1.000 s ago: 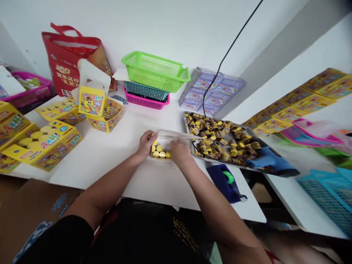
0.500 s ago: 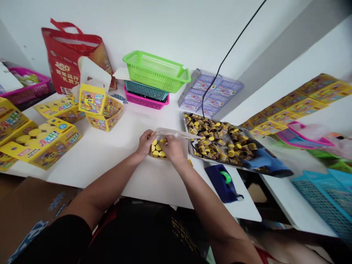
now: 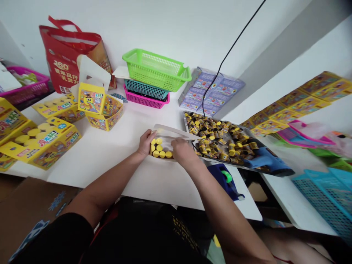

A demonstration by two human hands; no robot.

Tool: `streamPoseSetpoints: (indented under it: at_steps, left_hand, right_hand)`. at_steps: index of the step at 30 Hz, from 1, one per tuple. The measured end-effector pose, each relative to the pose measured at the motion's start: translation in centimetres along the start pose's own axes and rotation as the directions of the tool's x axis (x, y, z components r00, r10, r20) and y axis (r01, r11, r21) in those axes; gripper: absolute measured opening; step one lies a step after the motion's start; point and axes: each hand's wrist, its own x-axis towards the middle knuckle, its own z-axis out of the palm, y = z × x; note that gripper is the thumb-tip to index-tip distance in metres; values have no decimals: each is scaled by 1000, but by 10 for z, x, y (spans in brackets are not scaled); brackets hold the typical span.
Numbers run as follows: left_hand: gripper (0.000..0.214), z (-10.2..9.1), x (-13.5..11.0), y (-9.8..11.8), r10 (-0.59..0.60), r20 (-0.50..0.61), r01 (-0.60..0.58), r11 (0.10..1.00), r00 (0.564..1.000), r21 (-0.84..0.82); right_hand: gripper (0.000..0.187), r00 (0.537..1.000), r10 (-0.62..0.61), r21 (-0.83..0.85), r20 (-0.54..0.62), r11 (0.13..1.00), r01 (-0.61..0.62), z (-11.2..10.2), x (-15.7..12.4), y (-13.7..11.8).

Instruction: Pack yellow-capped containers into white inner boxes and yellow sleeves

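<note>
An open box with a pale inside and a raised flap lies on the table before me. Several small yellow-topped cups stand packed along its left end and near side. My left hand grips the box's left end, thumb over the edge. Over the box's right part is my right hand, its fingers curled and pointing down; what they hold, if anything, is hidden. To the right, a metal tray carries many loose cups with yellow lids and brown printed sides, lying in all directions.
A blue heat gun rests on the tray's right end. Nearer me sits a dark blue tape dispenser. Yellow printed boxes stand at left, a red bag behind. Stacked baskets and purple boxes line the wall.
My right hand has moved to the right within the box, uncovering more yellow-topped cups along the near side. My left hand stays on the box's left end.
</note>
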Motion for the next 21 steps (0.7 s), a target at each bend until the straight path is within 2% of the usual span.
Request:
streamPoseSetpoints:
  at_steps: [3,5,11,17,21]
  left_hand:
    - [56,0,-3,1,10,14,-10,999,1000,38]
    - [54,0,-4,2,10,28,-11,999,1000,49]
    - [50,0,-3,1,33,45,-36,996,998,81]
    - [51,1,-5,4,42,54,-47,995,998,90]
    - [49,0,-4,3,29,67,-35,995,997,95]
  right_hand:
    - [38,981,-47,-159,187,984,77,-6,-4,-2]
    - [37,965,-81,-191,248,973,131,-2,0,-2]
    - [35,961,-95,-190,262,971,148,16,14,4]
    - [33,961,-100,-165,258,975,146,17,18,5]
    - [39,965,-121,-144,234,977,157,18,19,7]
